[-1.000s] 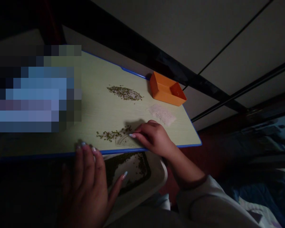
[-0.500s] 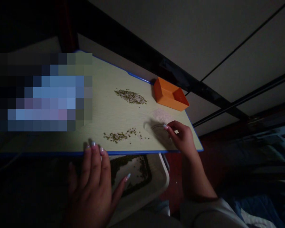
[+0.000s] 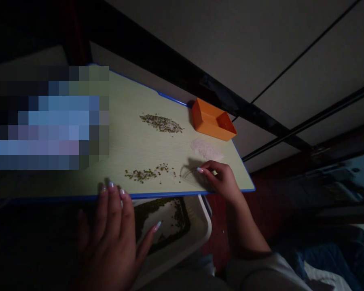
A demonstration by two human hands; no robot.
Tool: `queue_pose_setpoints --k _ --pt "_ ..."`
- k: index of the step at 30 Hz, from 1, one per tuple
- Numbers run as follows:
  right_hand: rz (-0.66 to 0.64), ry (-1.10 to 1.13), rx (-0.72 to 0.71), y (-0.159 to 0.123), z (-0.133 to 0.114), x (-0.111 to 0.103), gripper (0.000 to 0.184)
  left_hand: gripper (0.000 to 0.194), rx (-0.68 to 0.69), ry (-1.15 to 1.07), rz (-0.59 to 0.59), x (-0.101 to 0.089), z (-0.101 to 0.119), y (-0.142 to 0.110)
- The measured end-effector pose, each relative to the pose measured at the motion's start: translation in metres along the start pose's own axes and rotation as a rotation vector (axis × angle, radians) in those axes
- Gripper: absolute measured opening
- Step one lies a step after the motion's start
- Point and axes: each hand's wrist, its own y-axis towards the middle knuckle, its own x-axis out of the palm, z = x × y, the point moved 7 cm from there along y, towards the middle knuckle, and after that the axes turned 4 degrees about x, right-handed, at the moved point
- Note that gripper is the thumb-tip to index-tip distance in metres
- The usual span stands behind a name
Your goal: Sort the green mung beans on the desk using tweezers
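Note:
My left hand (image 3: 112, 238) lies flat with its fingers apart; the fingertips rest on the blue front edge of a pale green table (image 3: 124, 149), above a white tray (image 3: 202, 234) holding green beans. My right hand (image 3: 220, 180) rests on the table near its right front corner, fingers lightly bent, the index fingertip touching the tabletop, with nothing visible in it. A loose scatter of green beans (image 3: 145, 173) lies to its left. A small heap of white grains (image 3: 206, 149) lies just beyond it.
A second pile of green beans mixed with white grains (image 3: 161, 122) lies farther back. An orange open box (image 3: 212, 120) stands at the table's far right corner. A blurred-out patch (image 3: 48, 117) covers the table's left part. Dark rails and floor lie beyond; the scene is dim.
My right hand moved from the near bean scatter to the right, toward the white grains, then drew back a little to the left. My left hand stayed on the table edge.

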Motion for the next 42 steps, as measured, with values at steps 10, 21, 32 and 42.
queue_pose_setpoints --k 10,21,32,42 --pt "-0.031 -0.070 -0.089 0.009 -0.012 0.000 0.024 0.086 0.010 -0.031 0.008 -0.002 0.001 0.001" --pt "-0.049 -0.050 -0.086 -0.006 -0.010 -0.011 0.022 0.082 -0.007 -0.016 -0.011 -0.006 0.005 0.004" --pt "-0.029 -0.027 -0.036 -0.011 -0.008 0.006 0.022 0.086 0.043 0.031 0.001 -0.004 0.003 0.003" --pt "0.015 -0.024 -0.025 -0.008 -0.006 0.009 0.022 0.082 -0.016 -0.026 -0.014 -0.007 0.006 0.004"
